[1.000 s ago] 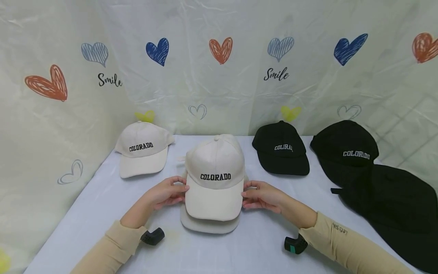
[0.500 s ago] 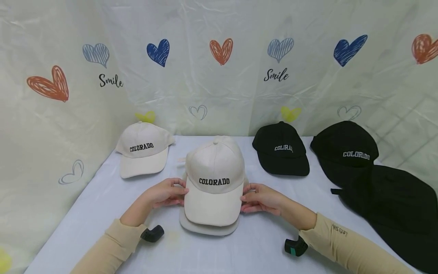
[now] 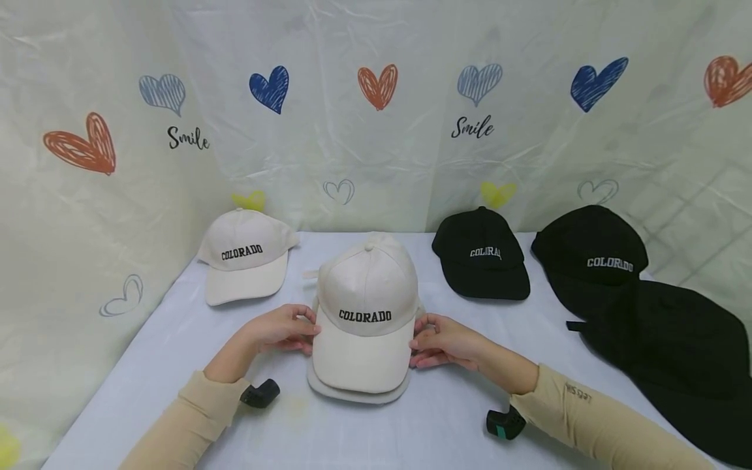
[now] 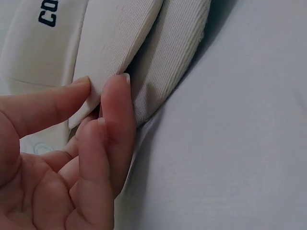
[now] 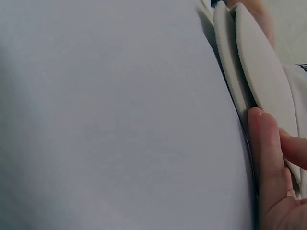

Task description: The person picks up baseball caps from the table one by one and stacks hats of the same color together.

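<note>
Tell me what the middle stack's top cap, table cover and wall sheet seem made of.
Top cap: probably woven cotton, matte; fine ribbed lines show on its brim in the left wrist view.
Table cover: likely cloth, perhaps plastic, dull with little glare.
Wall sheet: perhaps thin plastic or coated fabric, slightly shiny, with creases that catch light.

Soft, even light bathes the top cream cap [image 3: 365, 326] — faint glare streaking the backdrop [image 3: 376, 147] behind it — while wrist views run dimmer.

"COLORADO" on cream caps [image 3: 365, 326], black caps [image 3: 483, 267]; "Smile" on backdrop [image 3: 317, 147]
</note>
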A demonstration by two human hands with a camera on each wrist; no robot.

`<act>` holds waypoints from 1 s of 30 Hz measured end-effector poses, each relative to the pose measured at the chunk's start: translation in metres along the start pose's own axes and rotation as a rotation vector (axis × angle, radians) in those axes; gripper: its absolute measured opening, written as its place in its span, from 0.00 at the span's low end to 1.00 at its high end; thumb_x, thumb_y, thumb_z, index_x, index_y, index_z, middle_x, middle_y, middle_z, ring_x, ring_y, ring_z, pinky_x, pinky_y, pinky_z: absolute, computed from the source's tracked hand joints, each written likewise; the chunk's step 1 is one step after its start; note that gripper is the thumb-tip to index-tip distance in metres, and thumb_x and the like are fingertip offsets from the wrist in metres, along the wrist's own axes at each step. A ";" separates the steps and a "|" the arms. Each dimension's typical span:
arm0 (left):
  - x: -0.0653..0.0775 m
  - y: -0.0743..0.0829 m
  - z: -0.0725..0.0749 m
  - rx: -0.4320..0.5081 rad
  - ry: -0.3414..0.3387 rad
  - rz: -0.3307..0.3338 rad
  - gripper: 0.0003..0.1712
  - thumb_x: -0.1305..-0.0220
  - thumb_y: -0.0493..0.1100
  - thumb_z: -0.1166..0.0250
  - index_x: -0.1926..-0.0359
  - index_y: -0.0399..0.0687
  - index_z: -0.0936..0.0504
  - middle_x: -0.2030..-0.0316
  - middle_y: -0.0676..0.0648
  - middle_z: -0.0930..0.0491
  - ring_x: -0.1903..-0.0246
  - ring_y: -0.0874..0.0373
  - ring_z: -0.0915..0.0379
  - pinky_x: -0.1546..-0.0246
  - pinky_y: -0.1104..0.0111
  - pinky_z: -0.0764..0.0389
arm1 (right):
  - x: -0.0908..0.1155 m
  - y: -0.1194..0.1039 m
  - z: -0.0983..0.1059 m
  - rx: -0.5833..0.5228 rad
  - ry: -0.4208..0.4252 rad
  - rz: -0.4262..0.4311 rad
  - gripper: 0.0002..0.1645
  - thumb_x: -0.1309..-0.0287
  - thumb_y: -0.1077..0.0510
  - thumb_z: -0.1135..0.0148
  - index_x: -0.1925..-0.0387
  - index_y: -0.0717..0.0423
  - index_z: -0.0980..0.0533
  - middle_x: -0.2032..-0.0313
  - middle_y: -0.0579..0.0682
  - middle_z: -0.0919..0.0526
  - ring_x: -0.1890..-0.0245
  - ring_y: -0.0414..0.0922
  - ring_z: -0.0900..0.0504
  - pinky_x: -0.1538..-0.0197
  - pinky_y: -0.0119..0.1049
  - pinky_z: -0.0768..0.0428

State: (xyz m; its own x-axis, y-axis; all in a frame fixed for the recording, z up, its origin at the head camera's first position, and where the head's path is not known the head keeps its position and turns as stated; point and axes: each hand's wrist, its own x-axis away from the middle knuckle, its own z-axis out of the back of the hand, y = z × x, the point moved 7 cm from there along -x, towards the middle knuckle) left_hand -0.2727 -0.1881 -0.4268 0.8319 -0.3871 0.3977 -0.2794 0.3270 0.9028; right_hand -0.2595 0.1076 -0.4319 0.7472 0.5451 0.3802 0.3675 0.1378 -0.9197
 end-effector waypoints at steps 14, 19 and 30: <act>0.005 0.003 0.004 -0.078 0.024 -0.014 0.11 0.32 0.40 0.33 0.55 0.39 0.23 0.70 0.48 0.17 0.74 0.60 0.20 0.72 0.75 0.21 | -0.002 0.000 0.001 0.030 0.005 -0.006 0.16 0.30 0.68 0.41 0.48 0.64 0.37 0.65 0.55 0.14 0.65 0.47 0.11 0.59 0.37 0.13; 0.008 0.002 0.007 -0.079 0.045 -0.015 0.13 0.32 0.39 0.32 0.53 0.34 0.21 0.68 0.47 0.18 0.72 0.58 0.18 0.69 0.73 0.18 | -0.002 0.002 0.004 0.057 0.019 -0.027 0.12 0.29 0.64 0.41 0.50 0.63 0.33 0.63 0.55 0.14 0.65 0.46 0.11 0.59 0.36 0.13; 0.009 0.007 0.001 -0.063 0.021 -0.044 0.13 0.33 0.36 0.33 0.52 0.29 0.20 0.68 0.47 0.19 0.71 0.57 0.18 0.62 0.68 0.15 | -0.001 0.002 0.003 0.056 -0.003 -0.047 0.07 0.28 0.64 0.41 0.54 0.62 0.30 0.64 0.56 0.15 0.66 0.46 0.12 0.59 0.37 0.13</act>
State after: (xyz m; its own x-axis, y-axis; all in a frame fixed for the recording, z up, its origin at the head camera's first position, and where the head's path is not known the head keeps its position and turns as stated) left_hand -0.2678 -0.1901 -0.4172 0.8526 -0.3848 0.3535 -0.2117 0.3641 0.9070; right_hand -0.2615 0.1100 -0.4344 0.7280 0.5397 0.4229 0.3708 0.2090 -0.9049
